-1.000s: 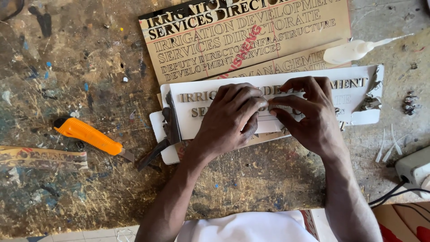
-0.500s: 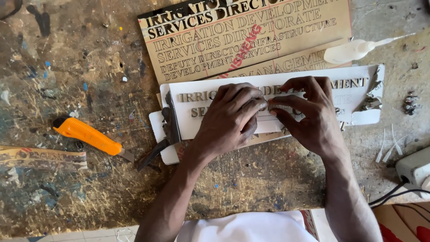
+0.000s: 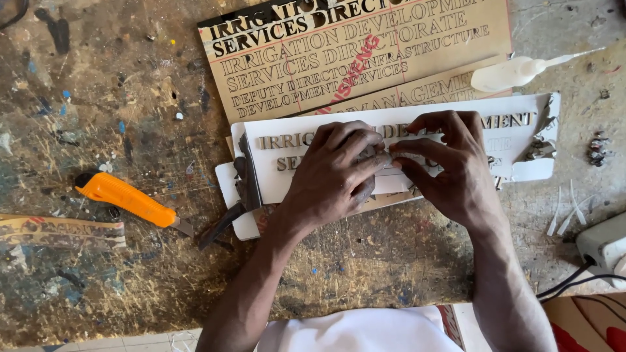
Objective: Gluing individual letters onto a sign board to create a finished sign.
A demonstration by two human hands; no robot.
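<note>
A white sign panel (image 3: 287, 163) with raised tan letters lies on the scarred wooden workbench (image 3: 98, 85). My left hand (image 3: 332, 176) presses on its middle, fingers curled over the letters. My right hand (image 3: 450, 163) sits beside it, thumb and forefinger pinching something small on the panel where the two hands meet; what it is stays hidden. A tan lettered board (image 3: 339, 52) lies just beyond the panel, partly under it.
An orange utility knife (image 3: 124, 199) lies left of the panel, blade out. A white glue bottle (image 3: 515, 72) rests at the upper right. Dark peeled strips (image 3: 241, 189) hang off the panel's left end. A white power strip (image 3: 603, 244) with cables sits at the right edge.
</note>
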